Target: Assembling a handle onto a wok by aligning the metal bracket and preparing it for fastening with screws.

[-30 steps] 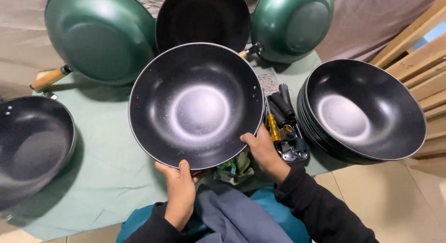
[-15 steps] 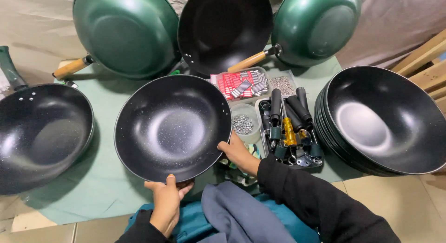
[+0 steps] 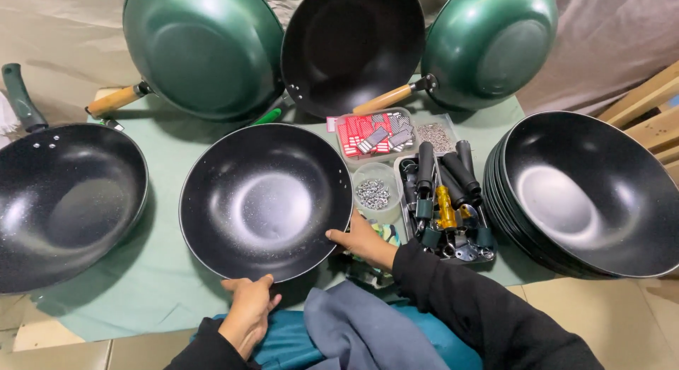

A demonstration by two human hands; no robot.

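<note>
Round black non-stick wok pan without a handle [image 3: 265, 202] sits over the pale green cloth [image 3: 141, 278], roughly centre, and everything else is placed from it. Left hand [image 3: 247, 310] is at the pan's near rim, fingers curled up under the edge and thumb on top, a light pinch on the rim. Right hand [image 3: 362, 239] grips the rim at the pan's near-right side, thumb over the lip, fingers wrapped below (fingertips hidden under the pan, so how tight is not clear). Both sleeves are dark; blue and grey fabric [image 3: 353, 335] lies in the lap, nearer the camera than the pan. Just right of the pan: a small clear round tub of silver screws [image 3: 373, 193], touching or nearly touching the rim. Beyond that tub, a clear box of red and grey tags [image 3: 375, 135]. Further right of the pan, a tray of black handles with a yellow tool [image 3: 447, 200]. Well right of it, a stack of black wok pans [image 3: 587, 193], nested. Left of the pan, a black wok with a dark green handle [image 3: 64, 200]. Behind the pan, propped upright: a green wok with a wooden handle [image 3: 201, 52], a black wok facing the camera [image 3: 353, 48], and another green wok [image 3: 488, 48].
</note>
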